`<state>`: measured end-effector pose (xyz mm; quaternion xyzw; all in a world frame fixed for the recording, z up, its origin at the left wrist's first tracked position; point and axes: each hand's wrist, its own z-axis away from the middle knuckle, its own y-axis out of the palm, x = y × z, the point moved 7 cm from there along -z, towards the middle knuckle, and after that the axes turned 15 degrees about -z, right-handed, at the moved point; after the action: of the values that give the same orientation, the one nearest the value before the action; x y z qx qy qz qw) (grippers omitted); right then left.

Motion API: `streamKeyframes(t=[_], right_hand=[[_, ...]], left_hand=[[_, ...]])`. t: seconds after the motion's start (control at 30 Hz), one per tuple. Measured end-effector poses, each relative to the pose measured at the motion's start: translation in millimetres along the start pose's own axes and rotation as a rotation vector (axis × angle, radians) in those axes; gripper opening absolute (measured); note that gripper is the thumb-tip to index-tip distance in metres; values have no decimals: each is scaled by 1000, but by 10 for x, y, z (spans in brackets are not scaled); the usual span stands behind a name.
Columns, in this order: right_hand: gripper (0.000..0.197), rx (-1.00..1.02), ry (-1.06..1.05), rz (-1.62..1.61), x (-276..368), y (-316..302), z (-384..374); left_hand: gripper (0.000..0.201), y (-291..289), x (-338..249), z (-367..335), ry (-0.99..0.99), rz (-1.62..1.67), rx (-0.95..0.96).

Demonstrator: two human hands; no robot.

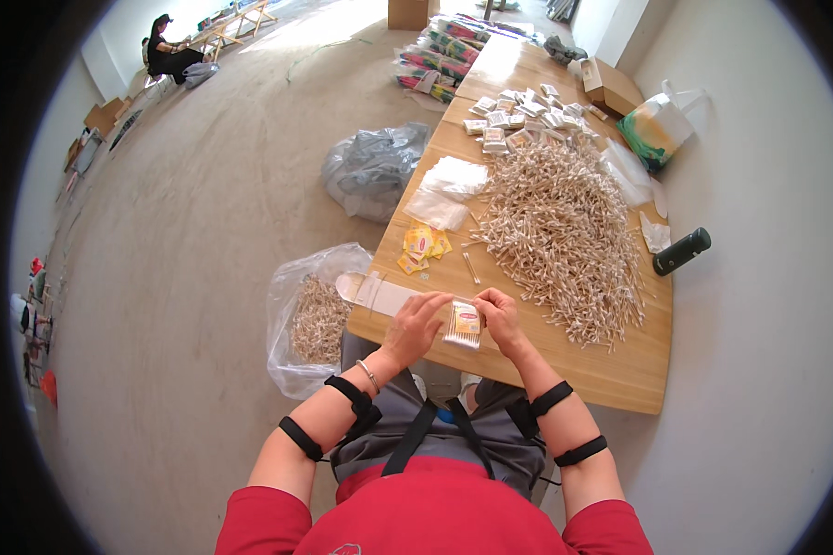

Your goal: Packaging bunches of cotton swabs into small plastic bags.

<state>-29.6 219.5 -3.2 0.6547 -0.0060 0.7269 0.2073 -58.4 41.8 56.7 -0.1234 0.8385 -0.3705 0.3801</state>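
A small clear bag of cotton swabs (pixel 462 337) with a yellow and white card inside is over the near edge of the table. My right hand (pixel 500 321) pinches its upper right corner between thumb and fingers. At the bag's left side is my left hand (pixel 413 330), fingers stretched and apart, fingertips by the upper left corner. Whether those tips press on the plastic is hard to make out. Two loose swabs (pixel 472 267) lie just beyond, beside several yellow cards (pixel 421 246) and a stack of clear bags (pixel 444 190).
A large heap of cotton swabs (pixel 565 236) covers the table's right half, with filled bags (pixel 528 116) behind. A dark green bottle (pixel 682 252) lies by the wall. Left of the table are a clear sack of swabs (pixel 319 319) and a grey plastic sack (pixel 377 171). Another person (pixel 168 57) sits far off.
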Motion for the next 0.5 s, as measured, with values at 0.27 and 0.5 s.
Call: streamKeyframes(t=[0.27, 0.5], right_hand=[[10, 114, 285, -230, -185, 182, 103], [9, 59, 394, -174, -319, 154, 151]], left_hand=[[37, -70, -340, 16, 319, 16, -37], [28, -40, -333, 22, 192, 79, 5]])
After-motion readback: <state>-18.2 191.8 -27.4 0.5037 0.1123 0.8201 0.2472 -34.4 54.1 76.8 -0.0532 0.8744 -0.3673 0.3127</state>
